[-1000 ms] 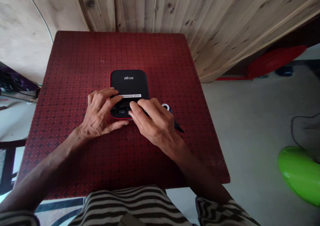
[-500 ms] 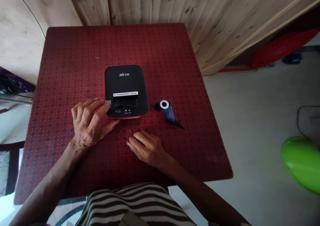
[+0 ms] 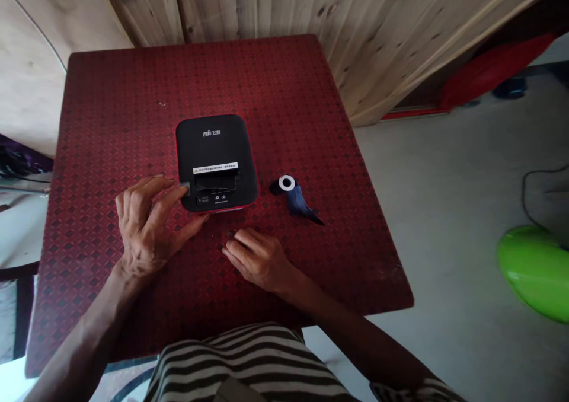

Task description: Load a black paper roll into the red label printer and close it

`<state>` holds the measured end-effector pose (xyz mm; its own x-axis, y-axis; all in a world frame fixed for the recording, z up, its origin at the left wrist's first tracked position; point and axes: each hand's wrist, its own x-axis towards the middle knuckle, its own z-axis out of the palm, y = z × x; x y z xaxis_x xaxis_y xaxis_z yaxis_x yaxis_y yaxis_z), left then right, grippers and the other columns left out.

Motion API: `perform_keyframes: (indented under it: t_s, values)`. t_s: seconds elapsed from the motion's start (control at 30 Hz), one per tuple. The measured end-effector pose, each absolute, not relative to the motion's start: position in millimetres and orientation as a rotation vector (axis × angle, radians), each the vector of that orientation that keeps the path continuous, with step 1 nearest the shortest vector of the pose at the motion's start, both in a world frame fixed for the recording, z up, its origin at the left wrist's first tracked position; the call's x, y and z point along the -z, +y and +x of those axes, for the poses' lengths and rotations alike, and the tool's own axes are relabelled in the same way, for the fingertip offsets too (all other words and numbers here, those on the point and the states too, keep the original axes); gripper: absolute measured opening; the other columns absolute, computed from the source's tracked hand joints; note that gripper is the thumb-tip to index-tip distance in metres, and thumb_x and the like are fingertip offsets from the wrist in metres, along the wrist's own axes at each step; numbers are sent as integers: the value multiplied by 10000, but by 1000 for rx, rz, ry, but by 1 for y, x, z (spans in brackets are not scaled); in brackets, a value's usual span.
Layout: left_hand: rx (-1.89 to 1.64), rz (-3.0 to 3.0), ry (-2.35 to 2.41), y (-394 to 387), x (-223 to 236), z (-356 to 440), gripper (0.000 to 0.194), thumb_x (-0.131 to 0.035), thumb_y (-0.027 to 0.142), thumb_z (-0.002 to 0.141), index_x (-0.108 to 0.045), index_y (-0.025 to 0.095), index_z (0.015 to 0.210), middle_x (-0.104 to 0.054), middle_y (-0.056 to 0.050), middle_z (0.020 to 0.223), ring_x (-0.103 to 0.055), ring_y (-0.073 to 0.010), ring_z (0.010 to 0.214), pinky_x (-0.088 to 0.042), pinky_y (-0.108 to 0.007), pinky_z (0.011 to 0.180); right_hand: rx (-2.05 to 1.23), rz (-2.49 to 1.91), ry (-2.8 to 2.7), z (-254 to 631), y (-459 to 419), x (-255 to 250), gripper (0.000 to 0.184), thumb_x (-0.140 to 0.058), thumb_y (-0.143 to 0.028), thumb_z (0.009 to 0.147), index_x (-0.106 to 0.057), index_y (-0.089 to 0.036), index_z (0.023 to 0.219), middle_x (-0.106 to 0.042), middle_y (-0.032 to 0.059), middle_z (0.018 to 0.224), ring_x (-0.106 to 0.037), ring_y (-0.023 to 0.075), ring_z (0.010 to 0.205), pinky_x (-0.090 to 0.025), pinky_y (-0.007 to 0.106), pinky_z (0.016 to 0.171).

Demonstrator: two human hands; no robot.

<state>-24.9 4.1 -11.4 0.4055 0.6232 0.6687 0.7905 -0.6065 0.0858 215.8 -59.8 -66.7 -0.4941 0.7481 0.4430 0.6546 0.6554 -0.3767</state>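
Observation:
A black thermal receipt printer (image 3: 213, 150) with red sides and a white warning strip sits on the table. My left hand (image 3: 149, 224) is at its front left corner. The index fingertip touches the small grey tab (image 3: 187, 188) there, and the thumb reaches to the printer's front edge; the fingers are apart. My right hand (image 3: 258, 259) rests in front of the printer with its fingers curled closed. A tiny dark bit shows at its fingertips, too small to name. Right of the printer lies a dark paper roll (image 3: 287, 183) with a white core and a loose blue-black tail.
Red patterned cloth covers the table (image 3: 338, 259). Wooden planks (image 3: 267, 10) form a wall behind it. On the floor to the right stand a green rounded object (image 3: 533, 271) and a dark cable (image 3: 524, 194). A red shape (image 3: 498, 73) is farther back.
The view has shifted slightly, so the printer and roll appear a little farther left. My left index fingertip stays at the grey tab. My right hand keeps its curled shape.

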Motion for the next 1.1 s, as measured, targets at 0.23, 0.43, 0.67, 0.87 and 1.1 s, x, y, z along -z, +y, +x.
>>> perform_keyframes:
  t_s: [0.23,0.43,0.67,0.87,1.1]
  values:
    - [1019,-2436,-1270,8,14,-27,551,-916,432,814,-679,208,1259,-713,-170,1213,-687,-331,1122,-549,-467,943,-220,-1056,-2274,215,-61,67,330,-575,-225,1085,-650,-212,764,-636,-1,747,-578,127,677,-447,285,619]
    - [1156,-2476,-1336,6,35,-27,650,-886,417,849,-580,243,1396,-675,-137,1248,-684,-295,1145,-578,-439,968,-270,-1012,-2126,234,-41,17,84,-641,-234,1062,-713,-212,1025,-735,17,885,-683,136,791,-567,276,759]
    - [1244,-2472,-1284,7,48,-24,757,-856,381,884,-485,201,1519,-659,-156,1277,-673,-287,1171,-595,-420,982,-131,-1164,-2446,222,64,-39,206,-568,-142,1078,-773,-151,1075,-776,94,1071,-698,222,1037,-575,371,972]
    - [1303,-2481,-1326,7,56,-20,829,-776,448,947,-375,145,1607,-620,-205,1343,-646,-323,1247,-602,-464,1014,-289,-1392,-2817,181,104,-47,194,-632,-63,1014,-792,-93,1119,-789,168,1135,-771,269,1007,-585,375,846]
    - [1331,-2542,-1360,6,62,-21,875,-775,429,949,-324,137,1640,-600,-228,1390,-620,-340,1305,-604,-497,1060,-236,-1366,-2941,172,120,-42,194,-660,-39,945,-826,-107,1018,-805,153,939,-779,287,890,-572,383,768]
